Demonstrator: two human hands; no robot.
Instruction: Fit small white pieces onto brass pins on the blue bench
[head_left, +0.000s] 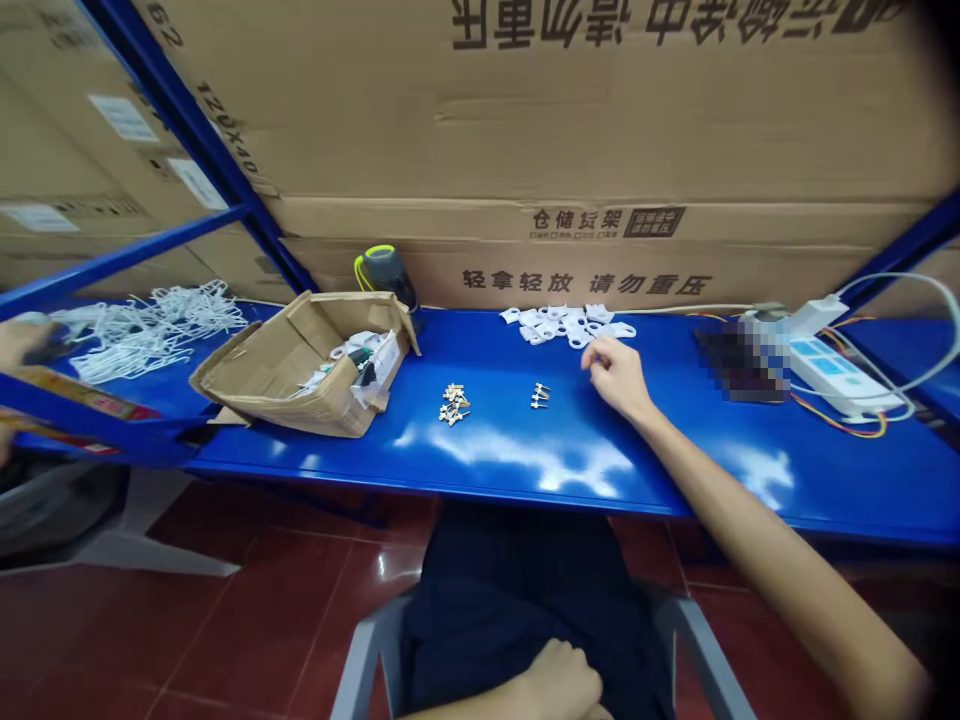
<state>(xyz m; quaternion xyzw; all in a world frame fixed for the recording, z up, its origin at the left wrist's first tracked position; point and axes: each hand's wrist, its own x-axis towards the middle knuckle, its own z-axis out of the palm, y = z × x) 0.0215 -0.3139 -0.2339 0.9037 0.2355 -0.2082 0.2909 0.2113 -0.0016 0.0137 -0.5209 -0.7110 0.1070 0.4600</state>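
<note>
right hand curls just beside white plastic pieces on the blue tabletop, left hand over the lap, both grips unreadable; light fingertip handling, clear of brass-coloured pins, probably serves best.

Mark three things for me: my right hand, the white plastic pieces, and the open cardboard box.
Right hand [616, 374]: head view, back of the hand.
White plastic pieces [576, 324]: head view, middle of the pile.
Open cardboard box [304, 413]: head view, outer wall facing the wearer.
</note>
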